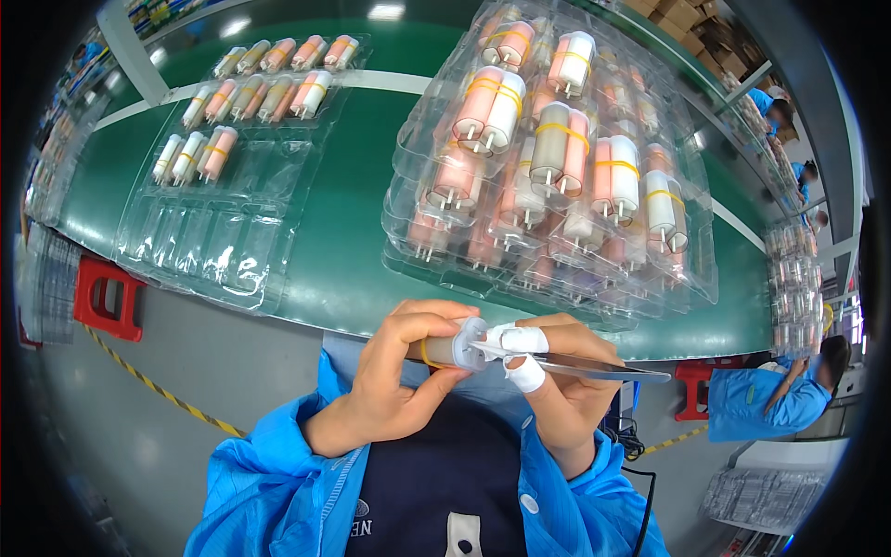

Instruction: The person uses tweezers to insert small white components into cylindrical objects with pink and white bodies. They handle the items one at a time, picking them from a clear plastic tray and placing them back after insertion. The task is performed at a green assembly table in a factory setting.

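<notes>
My left hand (401,376) is closed round a small grey cylinder (440,351) with a yellow band about it. A pale translucent end (471,343) of the cylinder faces right. My right hand (566,371), with white tape on its thumb and a finger, grips metal tweezers (594,368). The tips point left and meet the cylinder's pale end, or nearly so; contact is hard to tell. Both hands are held just in front of the bench edge.
A tall stack of clear trays (691,269) holds banded pink, white and grey cylinders (557,148). To the left, another clear tray (218,251) carries banded cylinders in its far rows. Both stand on a green bench (348,213). Red stools (109,299) and a co-worker (775,399) are beyond.
</notes>
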`<state>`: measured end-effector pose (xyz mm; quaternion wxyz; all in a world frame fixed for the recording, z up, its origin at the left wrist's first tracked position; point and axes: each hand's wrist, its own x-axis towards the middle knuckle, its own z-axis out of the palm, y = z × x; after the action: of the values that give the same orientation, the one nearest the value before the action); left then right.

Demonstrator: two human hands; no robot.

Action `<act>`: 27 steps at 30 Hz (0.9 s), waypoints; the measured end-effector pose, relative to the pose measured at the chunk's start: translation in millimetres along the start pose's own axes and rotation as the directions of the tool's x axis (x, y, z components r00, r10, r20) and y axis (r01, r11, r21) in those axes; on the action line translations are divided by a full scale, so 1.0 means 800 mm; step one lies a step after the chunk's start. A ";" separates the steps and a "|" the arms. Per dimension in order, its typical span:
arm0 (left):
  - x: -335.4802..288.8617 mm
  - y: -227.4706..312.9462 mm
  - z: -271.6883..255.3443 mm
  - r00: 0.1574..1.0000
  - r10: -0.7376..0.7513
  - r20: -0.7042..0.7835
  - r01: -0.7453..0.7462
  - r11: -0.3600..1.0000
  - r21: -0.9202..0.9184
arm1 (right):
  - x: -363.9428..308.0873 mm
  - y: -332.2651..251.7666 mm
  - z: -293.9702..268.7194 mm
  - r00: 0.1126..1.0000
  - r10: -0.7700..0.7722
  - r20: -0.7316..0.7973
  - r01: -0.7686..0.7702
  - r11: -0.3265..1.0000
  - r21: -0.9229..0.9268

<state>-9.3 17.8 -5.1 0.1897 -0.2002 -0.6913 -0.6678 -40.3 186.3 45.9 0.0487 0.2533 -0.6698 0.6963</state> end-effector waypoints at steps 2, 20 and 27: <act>0.000 -0.001 0.000 1.000 0.005 -0.008 -0.005 1.000 0.007 | 0.000 0.000 0.000 1.000 0.014 0.001 -0.014 1.000 0.003; 0.001 -0.009 -0.003 0.993 0.120 0.007 -0.120 0.986 0.114 | 0.004 0.006 -0.006 1.000 -0.016 0.026 0.017 1.000 -0.026; 0.000 -0.003 -0.003 0.999 0.025 0.028 -0.024 0.999 -0.028 | 0.006 0.008 -0.006 0.997 -0.065 0.044 0.067 0.997 -0.029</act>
<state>-10.7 15.1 -6.5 0.1850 -0.2208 -0.6821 -0.6721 -48.4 189.2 42.5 0.0611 0.2895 -0.6724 0.6785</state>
